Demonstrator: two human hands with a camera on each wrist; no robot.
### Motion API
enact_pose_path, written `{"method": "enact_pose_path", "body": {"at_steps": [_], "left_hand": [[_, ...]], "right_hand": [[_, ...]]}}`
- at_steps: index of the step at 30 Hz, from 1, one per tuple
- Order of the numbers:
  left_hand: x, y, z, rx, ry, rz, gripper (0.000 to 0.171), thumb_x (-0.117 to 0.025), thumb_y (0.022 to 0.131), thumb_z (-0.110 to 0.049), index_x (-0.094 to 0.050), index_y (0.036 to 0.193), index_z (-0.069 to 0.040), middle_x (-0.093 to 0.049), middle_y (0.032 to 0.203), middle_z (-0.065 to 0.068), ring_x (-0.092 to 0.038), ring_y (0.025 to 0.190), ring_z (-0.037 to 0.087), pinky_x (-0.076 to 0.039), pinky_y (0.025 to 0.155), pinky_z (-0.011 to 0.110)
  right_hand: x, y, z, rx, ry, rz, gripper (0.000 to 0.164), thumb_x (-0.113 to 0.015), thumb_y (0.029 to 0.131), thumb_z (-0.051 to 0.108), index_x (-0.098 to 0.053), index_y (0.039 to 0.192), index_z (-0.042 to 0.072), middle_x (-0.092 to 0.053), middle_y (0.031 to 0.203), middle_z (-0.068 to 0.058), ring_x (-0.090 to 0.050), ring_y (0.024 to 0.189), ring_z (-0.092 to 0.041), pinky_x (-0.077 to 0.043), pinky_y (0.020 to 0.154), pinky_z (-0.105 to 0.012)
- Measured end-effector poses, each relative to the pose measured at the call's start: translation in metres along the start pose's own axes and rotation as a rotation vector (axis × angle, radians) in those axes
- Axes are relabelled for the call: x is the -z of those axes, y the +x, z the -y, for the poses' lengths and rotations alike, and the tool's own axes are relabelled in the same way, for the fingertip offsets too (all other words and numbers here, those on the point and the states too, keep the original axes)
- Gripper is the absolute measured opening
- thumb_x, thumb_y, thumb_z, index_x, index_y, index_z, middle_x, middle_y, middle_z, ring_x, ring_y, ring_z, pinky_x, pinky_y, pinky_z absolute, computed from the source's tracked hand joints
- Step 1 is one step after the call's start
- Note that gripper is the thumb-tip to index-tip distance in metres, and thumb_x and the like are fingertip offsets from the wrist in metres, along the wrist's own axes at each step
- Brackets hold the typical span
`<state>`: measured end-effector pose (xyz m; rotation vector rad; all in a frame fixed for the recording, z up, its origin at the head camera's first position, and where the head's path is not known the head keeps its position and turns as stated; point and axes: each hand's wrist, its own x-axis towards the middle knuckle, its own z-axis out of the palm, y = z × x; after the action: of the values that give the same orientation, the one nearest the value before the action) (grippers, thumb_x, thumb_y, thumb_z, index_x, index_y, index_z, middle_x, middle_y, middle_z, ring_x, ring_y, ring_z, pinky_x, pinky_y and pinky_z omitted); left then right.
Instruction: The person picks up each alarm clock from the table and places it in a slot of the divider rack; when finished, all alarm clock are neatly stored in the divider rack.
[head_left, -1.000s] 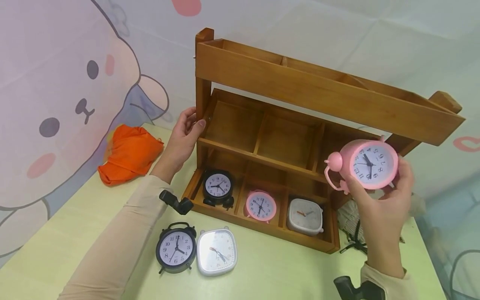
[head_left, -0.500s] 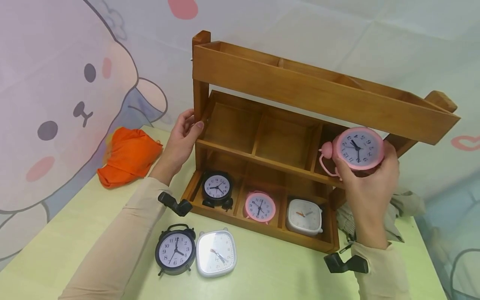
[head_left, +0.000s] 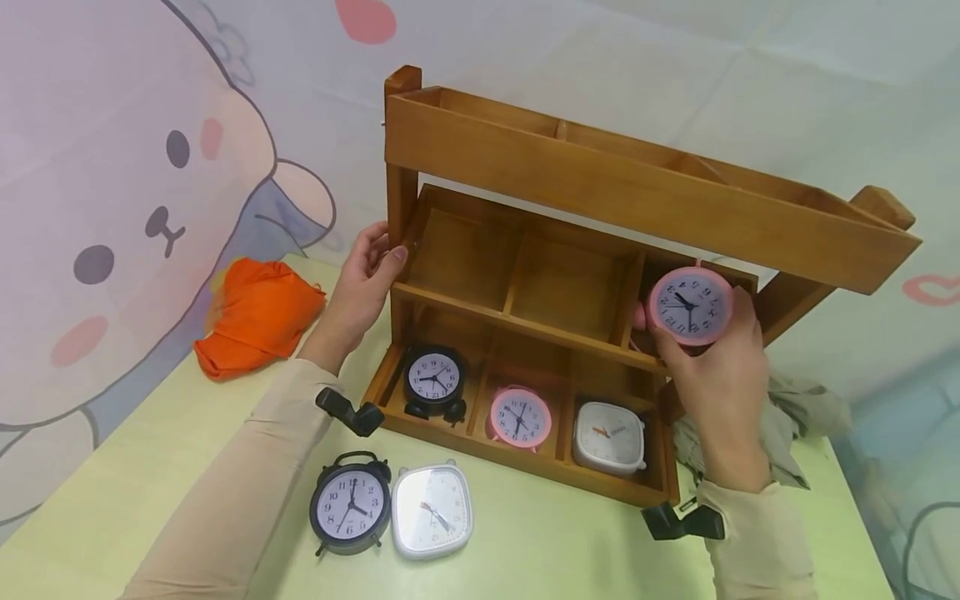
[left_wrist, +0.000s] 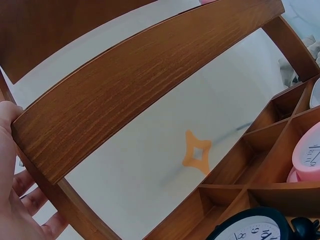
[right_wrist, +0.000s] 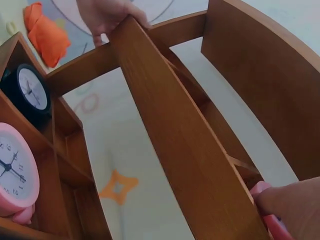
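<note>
In the head view my right hand (head_left: 720, 383) holds a pink alarm clock (head_left: 692, 306) in the right compartment of the wooden shelf's (head_left: 517, 321) middle tier; its dial looks turned on its side. The right wrist view shows only the thumb and a bit of pink. My left hand (head_left: 360, 283) grips the shelf's left upright, thumb in front and fingers behind. The bottom tier holds a black alarm clock (head_left: 434, 379), another pink clock (head_left: 521, 418) and a white square clock (head_left: 610, 437), one per compartment.
A second black alarm clock (head_left: 350, 506) and a second white clock (head_left: 432, 510) lie side by side on the table (head_left: 555, 542) before the shelf. An orange cloth (head_left: 258, 312) is at the left, a grey-green cloth (head_left: 795, 421) behind the right arm.
My right hand has moved left and inward, carrying the pink alarm clock from in front of the shelf into the right middle compartment. The left hand keeps its grip on the upright.
</note>
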<state>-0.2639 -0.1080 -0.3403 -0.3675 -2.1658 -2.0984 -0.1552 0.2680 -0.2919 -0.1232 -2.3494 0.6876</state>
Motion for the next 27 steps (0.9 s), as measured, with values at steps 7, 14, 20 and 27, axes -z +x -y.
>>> {"method": "enact_pose_path", "body": {"at_steps": [7, 14, 20, 27], "left_hand": [[0.000, 0.000, -0.001, 0.009, 0.007, -0.002, 0.054, -0.050, 0.103, -0.030, -0.028, 0.152, -0.018, -0.036, 0.157, 0.008, -0.036, 0.144, 0.025, -0.027, 0.121, 0.045], [0.000, -0.001, -0.001, 0.003, 0.005, -0.004, 0.054, -0.049, 0.103, -0.028, -0.027, 0.152, -0.017, -0.036, 0.157, 0.008, -0.036, 0.144, 0.025, -0.027, 0.121, 0.045], [0.001, -0.001, -0.001, 0.005, 0.014, -0.005, 0.055, -0.050, 0.103, -0.030, -0.028, 0.152, -0.018, -0.035, 0.157, 0.008, -0.035, 0.144, 0.025, -0.027, 0.121, 0.045], [0.000, 0.000, 0.000, 0.005, 0.009, -0.011, 0.054, -0.050, 0.103, -0.030, -0.028, 0.151, -0.018, -0.036, 0.156, 0.008, -0.035, 0.144, 0.024, -0.027, 0.121, 0.044]], "right_hand": [[0.007, -0.001, 0.001, -0.026, -0.040, 0.107, 0.077, -0.078, 0.081, 0.023, -0.037, 0.142, 0.001, -0.054, 0.131, -0.028, -0.054, 0.119, -0.047, -0.044, 0.100, -0.065], [0.027, -0.011, 0.010, -0.063, -0.090, 0.246, 0.072, -0.073, 0.088, 0.030, -0.040, 0.144, 0.001, -0.054, 0.132, -0.029, -0.053, 0.119, -0.047, -0.047, 0.096, -0.065], [0.048, -0.032, 0.032, -0.056, -0.070, 0.205, 0.068, -0.073, 0.088, 0.036, -0.045, 0.144, 0.009, -0.056, 0.132, -0.020, -0.053, 0.117, -0.039, -0.047, 0.095, -0.062], [0.057, -0.071, 0.059, 0.021, 0.158, 0.192, 0.076, -0.080, 0.081, 0.011, -0.045, 0.147, 0.020, -0.056, 0.139, -0.004, -0.054, 0.121, -0.013, -0.044, 0.096, -0.008]]}}
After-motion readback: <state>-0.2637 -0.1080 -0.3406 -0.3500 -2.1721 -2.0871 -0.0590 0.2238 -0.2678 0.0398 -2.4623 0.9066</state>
